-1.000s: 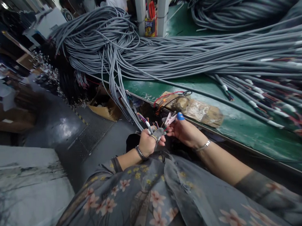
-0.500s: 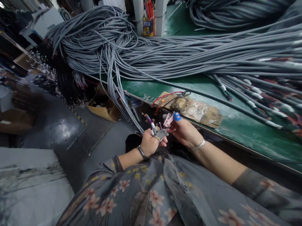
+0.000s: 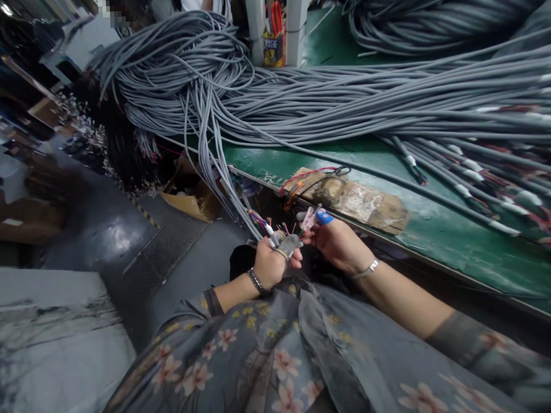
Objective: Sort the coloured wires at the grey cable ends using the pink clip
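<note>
Grey cable (image 3: 237,199), probably limp and light, fragile where stripped: left hand (image 3: 269,264) fisted just below that end, right hand (image 3: 338,243) pinching pink tool (image 3: 309,218).

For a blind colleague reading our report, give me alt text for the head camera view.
A person's left hand grips a grey cable end with bared coloured wires, while the right hand holds a small pinkish tool near them, beside a green bench. Heaps of grey cables cover the bench, and a cardboard pad lies at its edge.
</note>
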Motion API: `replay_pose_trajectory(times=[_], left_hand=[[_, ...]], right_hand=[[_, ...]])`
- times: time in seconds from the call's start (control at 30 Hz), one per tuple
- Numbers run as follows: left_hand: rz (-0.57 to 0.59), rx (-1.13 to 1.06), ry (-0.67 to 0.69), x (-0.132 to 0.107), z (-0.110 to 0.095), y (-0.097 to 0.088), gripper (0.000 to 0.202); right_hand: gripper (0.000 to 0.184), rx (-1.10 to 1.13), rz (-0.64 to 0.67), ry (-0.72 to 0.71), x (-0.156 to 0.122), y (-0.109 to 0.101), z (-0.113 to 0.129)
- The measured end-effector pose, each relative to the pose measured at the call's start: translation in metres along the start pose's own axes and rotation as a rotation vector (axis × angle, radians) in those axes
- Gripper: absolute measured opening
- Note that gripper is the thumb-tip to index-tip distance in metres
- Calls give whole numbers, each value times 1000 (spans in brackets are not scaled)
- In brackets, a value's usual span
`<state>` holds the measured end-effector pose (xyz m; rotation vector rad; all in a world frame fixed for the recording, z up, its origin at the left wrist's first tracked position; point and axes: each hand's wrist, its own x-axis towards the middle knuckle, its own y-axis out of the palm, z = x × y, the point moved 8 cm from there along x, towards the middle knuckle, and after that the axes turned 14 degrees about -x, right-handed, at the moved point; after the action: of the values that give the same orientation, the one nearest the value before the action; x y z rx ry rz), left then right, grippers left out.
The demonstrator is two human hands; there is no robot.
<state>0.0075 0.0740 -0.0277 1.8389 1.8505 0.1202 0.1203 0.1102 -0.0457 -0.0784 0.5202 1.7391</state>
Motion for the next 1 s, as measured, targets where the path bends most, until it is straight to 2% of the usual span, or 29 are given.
replay_pose_trajectory(times=[0.2, 0.53, 0.73, 1.0], left_hand=[[-53, -42, -33, 4, -1, 6, 57], [-33, -47, -33, 6, 2, 2, 57], [-39, -30, -45, 8, 5, 1, 56], [-31, -1, -45, 8, 8, 0, 56]], right_hand=[[44, -62, -17, -61, 0, -2, 6], [48, -74, -33, -75, 0, -1, 7], [42, 3, 8, 26, 4, 1, 0], [43, 31, -55, -14, 9, -1, -1]])
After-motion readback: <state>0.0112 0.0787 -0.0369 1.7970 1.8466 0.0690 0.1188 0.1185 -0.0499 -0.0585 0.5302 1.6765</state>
